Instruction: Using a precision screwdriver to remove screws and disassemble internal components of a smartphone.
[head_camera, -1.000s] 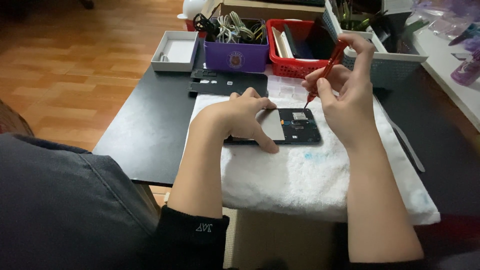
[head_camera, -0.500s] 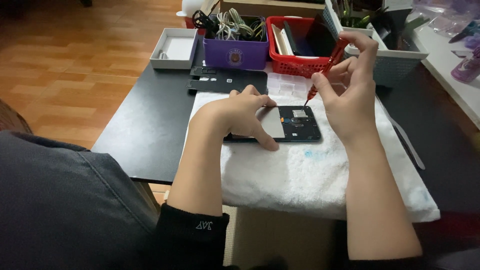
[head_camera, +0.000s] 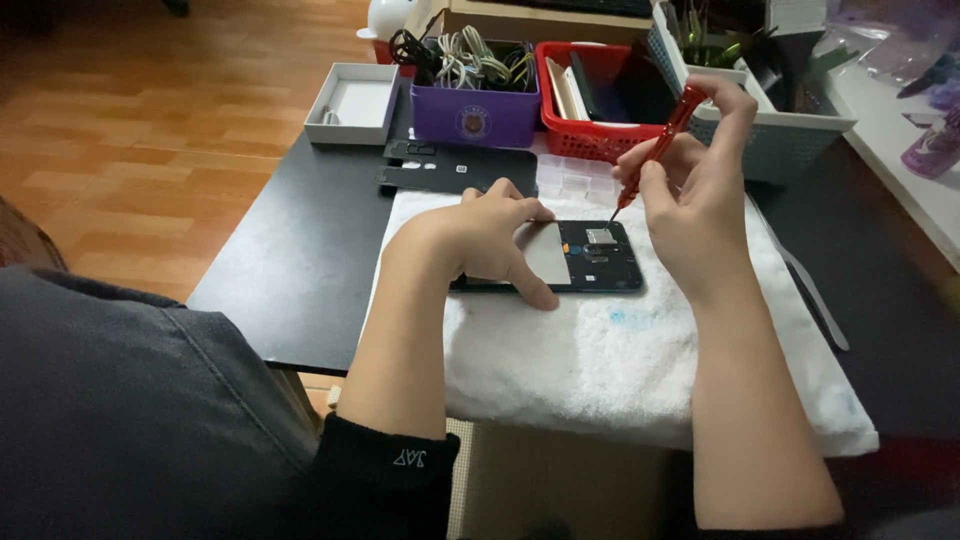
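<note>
Now the left hand (head_camera: 480, 240) presses flat on the opened phone (head_camera: 590, 257), gripping nothing. Right hand (head_camera: 690, 190) pinches a red screwdriver (head_camera: 655, 150), tip on the phone.

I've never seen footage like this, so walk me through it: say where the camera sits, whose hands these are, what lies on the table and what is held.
The camera sits on a person's head, looking down at their own bare hands. The left hand presses down an opened phone lying on a white towel over a black table. The right hand holds a red screwdriver, tip at the phone's top edge. Behind lie a black back cover, a purple box of cables, a red basket and a small white box.
</note>
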